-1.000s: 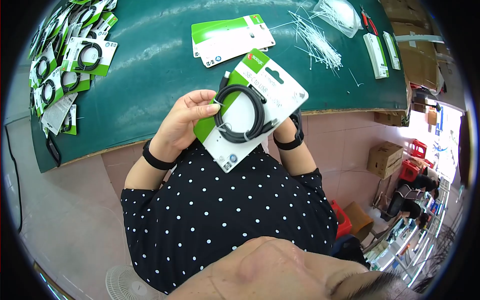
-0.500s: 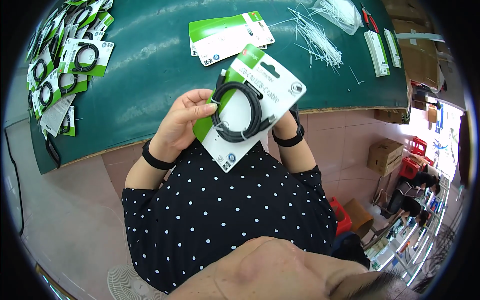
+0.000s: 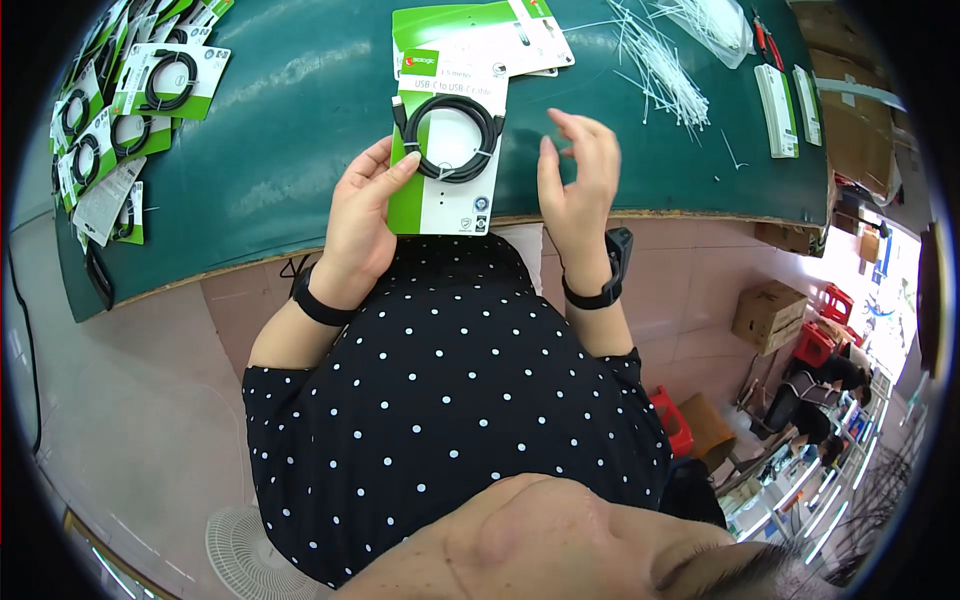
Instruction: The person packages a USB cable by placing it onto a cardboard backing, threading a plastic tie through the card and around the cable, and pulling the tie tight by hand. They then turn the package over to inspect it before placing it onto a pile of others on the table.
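Observation:
My left hand (image 3: 368, 212) grips a green and white backing card (image 3: 450, 215) by its left edge, thumb on the front. Tied onto the card is a coiled black USB cable (image 3: 490, 158), held by small pale ties. The card faces up near the table's front edge. Off to its right, my right hand (image 3: 580, 185) is raised with fingers apart and holds nothing. Just beyond the held card lie several flat green and white cards (image 3: 480, 32) without cables.
A heap of carded black cables (image 3: 165, 85) covers the green table's (image 3: 300, 150) left end. Loose white cable ties (image 3: 660, 75) spread at the back right, beside a clear bag (image 3: 715, 25). Red-handled pliers (image 3: 767, 45) and stacked card strips (image 3: 777, 112) lie further right.
The held card has turned upright and moved left and away from my body. My right hand has come out from behind it and now stands apart on the right.

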Tool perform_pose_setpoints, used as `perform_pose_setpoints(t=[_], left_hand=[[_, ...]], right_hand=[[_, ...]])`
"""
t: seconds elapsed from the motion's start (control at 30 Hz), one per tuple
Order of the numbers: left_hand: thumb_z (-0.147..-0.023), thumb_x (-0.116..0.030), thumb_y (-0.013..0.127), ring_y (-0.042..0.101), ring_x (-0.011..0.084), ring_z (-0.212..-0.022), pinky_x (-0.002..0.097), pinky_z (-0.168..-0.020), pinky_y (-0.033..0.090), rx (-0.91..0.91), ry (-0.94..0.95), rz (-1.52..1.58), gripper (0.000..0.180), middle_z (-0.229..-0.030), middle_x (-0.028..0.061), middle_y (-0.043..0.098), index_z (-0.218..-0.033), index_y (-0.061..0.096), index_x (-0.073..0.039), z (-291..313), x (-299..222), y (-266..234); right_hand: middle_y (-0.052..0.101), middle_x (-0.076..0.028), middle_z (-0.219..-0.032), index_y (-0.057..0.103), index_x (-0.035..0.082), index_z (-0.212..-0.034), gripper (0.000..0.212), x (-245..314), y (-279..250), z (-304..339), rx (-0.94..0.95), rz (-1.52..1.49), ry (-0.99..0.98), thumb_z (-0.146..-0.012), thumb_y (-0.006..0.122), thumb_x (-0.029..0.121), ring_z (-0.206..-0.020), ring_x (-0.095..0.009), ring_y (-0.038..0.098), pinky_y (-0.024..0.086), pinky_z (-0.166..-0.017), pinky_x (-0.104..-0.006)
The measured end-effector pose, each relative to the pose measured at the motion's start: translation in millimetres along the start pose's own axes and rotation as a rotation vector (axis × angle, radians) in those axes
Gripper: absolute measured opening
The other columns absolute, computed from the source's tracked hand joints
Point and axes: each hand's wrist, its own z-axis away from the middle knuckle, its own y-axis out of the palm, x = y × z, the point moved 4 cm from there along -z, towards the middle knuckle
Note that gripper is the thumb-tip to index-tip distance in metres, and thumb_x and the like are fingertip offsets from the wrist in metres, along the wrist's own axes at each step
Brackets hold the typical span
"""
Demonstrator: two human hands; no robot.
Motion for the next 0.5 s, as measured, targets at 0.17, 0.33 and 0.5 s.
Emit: perform_pose_setpoints(t=[0.17, 0.33, 0.5], left_hand=[[-0.094, -0.004, 0.057, 0.059, 0.0149, -0.108, 0.0290, -0.094, 0.048, 0.007, 0.016, -0.042, 0.034, -0.118, 0.0110, 0.061, -0.126, 0.051, 0.004, 6, 13, 2], [-0.095, -0.002, 0.054, 0.058, 0.0148, -0.109, 0.0281, -0.094, 0.048, -0.009, 0.055, -0.087, 0.035, -0.121, 0.0116, 0.060, -0.129, 0.051, 0.005, 8, 14, -2], [-0.093, 0.000, 0.055, 0.060, 0.0147, -0.105, 0.0280, -0.093, 0.048, -0.023, 0.111, -0.150, 0.032, -0.118, 0.0119, 0.062, -0.125, 0.055, 0.005, 6, 16, -11]], right_hand=[[0.062, -0.007, -0.090, 0.066, 0.005, -0.097, 0.023, 42, 24, 10, -0.016, 0.109, -0.361, -0.076, 0.074, 0.008, -0.083, -0.024, 0.058, 0.046, -0.073, -0.0345], [0.059, -0.005, -0.083, 0.065, 0.006, -0.089, 0.020, 36, 48, 18, 0.152, 0.055, -0.292, -0.073, 0.076, 0.010, -0.078, -0.025, 0.056, 0.043, -0.071, -0.0373], [0.058, -0.004, -0.079, 0.064, 0.006, -0.084, 0.019, 39, 46, 17, 0.178, 0.059, -0.427, -0.071, 0.076, 0.010, -0.076, -0.025, 0.055, 0.042, -0.070, -0.0381]])
